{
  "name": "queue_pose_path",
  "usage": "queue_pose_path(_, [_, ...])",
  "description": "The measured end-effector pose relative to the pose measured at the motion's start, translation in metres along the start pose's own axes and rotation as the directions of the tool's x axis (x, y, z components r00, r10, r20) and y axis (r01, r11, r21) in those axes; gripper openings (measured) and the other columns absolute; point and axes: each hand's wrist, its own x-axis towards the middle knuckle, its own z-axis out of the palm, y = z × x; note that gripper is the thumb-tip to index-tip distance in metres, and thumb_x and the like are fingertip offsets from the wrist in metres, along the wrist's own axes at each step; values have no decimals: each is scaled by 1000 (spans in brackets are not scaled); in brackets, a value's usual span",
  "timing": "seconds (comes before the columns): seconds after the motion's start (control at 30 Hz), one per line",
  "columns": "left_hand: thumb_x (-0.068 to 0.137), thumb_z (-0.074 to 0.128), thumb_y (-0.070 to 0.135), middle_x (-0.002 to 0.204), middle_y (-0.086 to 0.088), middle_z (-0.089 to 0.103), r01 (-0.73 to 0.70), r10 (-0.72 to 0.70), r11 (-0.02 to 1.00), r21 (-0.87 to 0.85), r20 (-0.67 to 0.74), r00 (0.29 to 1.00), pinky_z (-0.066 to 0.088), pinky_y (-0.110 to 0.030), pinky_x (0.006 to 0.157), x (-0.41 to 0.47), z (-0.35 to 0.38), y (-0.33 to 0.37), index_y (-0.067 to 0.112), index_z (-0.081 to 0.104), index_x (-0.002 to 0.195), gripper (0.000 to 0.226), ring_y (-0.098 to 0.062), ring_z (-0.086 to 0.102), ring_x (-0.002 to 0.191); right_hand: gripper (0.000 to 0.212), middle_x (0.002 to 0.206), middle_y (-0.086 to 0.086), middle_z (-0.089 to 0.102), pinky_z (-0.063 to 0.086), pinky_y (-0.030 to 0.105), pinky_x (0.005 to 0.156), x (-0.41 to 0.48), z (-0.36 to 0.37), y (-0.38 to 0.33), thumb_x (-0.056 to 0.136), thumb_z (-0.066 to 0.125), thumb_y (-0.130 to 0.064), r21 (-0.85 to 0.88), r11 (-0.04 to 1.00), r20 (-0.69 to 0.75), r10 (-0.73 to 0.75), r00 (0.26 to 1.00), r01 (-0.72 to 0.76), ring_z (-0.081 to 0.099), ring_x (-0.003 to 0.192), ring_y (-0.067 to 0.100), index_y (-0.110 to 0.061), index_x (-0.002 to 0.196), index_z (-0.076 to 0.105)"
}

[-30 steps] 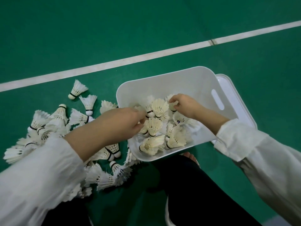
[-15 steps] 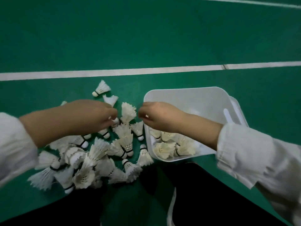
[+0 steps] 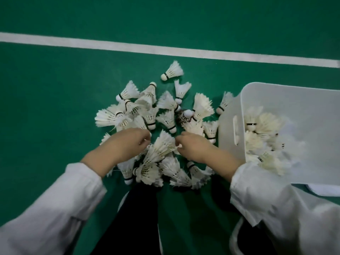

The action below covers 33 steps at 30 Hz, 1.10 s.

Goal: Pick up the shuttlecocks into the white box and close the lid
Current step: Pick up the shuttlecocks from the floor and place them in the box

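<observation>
The shuttlecocks (image 3: 201,106) are in two places: most lie in a loose heap on the green floor (image 3: 55,89), and a smaller part is already in the box (image 3: 228,129), which stands just right of the heap. The step in hand is the gathering, and I judge it is less than half done, because the heap is much bigger than what the box holds.

The right hand (image 3: 195,150) is low over the near side of the heap, and its fingertips pinch the feather edge of one shuttlecock (image 3: 163,144). The left hand (image 3: 127,144) is on the other side of this same shuttlecock with curled fingers. I cannot tell if it grasps something, as the fingertips are hidden in the feathers.

The next move calls for a firm but light grip, since feathers bend easily. Then the load must go right, over the box wall, and be let go inside. Taking several at once would save many trips. The lid (image 3: 323,190) is not yet needed; its white edge shows under the near side of the box.

Counted: one box, one lid, two hands. On the floor I count at least twenty shuttlecocks; they overlap, so the exact number is not clear. One lies apart at the far end, near the white line (image 3: 165,49). In the box the view is blurred, and there are maybe six or seven
</observation>
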Motion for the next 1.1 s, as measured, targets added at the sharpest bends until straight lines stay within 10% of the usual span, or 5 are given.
queue_pose_path(0.2, [95, 43, 23, 117, 3, 53, -136, 106, 982, -134, -210, 972, 49, -35, 78, 34, 23, 16, 17, 55, 114, 23, -16, 56, 92, 26, 120, 10, 50, 42, 32, 84, 3, 11, 5, 93, 45, -15, -10, 998, -74, 56, 996, -57, 52, 112, 28, -9, 116, 54])
queue_pose_path(0.37, [93, 47, 25, 127, 3, 43, -156, 153, 988, -16, -101, 983, 50, -35, 71, 51, 41, 17, 18, 47, 125, 33, -19, 57, 94, 23, 115, 11, 49, 38, 32, 73, 3, 19, 0, 93, 44, -15, -62, 992, -107, 106, 989, -113, 53, 107, 29, -6, 111, 54])
queue_pose_path(0.6, [93, 49, 24, 92, -1, 61, -51, 16, 981, -187, -180, 984, 48, -25, 57, 40, 18, 8, 16, 46, 93, 8, -11, 56, 70, 17, 105, 11, 57, 43, 35, 73, -6, 15, -5, 92, 46, -17, 140, 984, -189, 135, 973, -110, 56, 96, 30, -6, 102, 54])
queue_pose_path(0.77, [95, 40, 12, 79, -6, 62, -74, -169, 896, -438, -490, 855, 55, -44, 60, 20, 0, -4, 19, 39, 94, 7, -22, 64, 68, 16, 95, 10, 61, 41, 30, 71, -16, 16, -4, 92, 52, -19, 415, 896, -227, 272, 935, -159, 57, 88, 25, -7, 100, 57])
queue_pose_path(1.1, [87, 57, 16, 130, -14, 39, -205, 238, 969, 138, -297, 925, 42, -32, 99, 18, 58, 11, 6, 57, 110, 26, -25, 42, 116, 19, 109, 11, 59, 41, 30, 84, -16, 28, -2, 92, 51, -14, 405, 898, -200, 272, 941, -173, 56, 99, 25, -7, 104, 63])
